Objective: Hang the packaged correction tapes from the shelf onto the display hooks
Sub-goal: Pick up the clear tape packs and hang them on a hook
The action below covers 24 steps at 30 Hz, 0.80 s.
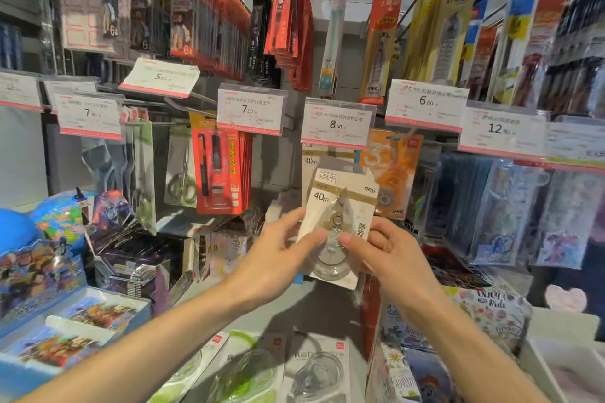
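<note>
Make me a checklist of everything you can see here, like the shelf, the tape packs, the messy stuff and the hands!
Surface: grey shelf, partly bare.
Job's things: white 40m correction tape pack held up below the 8.00 price tag; more packs lie on the shelf.
Clutter: card boxes, globe.
Hands: left hand and right hand both pinch the pack.
Cables: nothing seen.
Surroundings: hanging scissors, red pen packs.

A grey shelf [314,314] is being seen with packaged correction tapes [314,370] lying flat on its front, card boxes [75,321] at left, and printed packs [491,311] at right.
</note>
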Motion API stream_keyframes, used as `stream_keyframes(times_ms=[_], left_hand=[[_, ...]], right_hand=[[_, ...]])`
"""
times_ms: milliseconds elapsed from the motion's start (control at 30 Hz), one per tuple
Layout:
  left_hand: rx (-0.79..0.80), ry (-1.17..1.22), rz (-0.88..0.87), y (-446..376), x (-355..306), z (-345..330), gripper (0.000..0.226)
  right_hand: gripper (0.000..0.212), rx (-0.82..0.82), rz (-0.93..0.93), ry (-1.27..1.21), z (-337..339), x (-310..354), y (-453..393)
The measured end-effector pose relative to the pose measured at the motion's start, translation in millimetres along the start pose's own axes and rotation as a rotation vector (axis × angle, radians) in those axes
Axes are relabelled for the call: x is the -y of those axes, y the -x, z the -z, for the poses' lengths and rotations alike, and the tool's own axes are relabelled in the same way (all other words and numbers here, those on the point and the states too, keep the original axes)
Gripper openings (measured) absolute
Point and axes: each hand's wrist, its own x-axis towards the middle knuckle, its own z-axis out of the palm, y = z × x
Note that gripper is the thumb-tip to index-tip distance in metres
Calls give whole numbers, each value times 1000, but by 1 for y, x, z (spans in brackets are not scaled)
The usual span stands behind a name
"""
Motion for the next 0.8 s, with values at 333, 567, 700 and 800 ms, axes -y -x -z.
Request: stream_keyframes(times_ms=[333, 567, 700, 800], left_hand=[[-181, 11, -23, -41, -52, 28, 18], [-260, -10, -129, -53, -84, 37, 25], [-257, -34, -186, -58, -97, 43, 33], [-260, -50, -221, -59, -102, 47, 34]], right_hand=[[42, -38, 106, 66, 38, 10, -4], [30, -25, 125, 140, 37, 7, -7], [29, -23, 157, 192, 27, 14, -17], [29, -37, 174, 214, 17, 20, -27]])
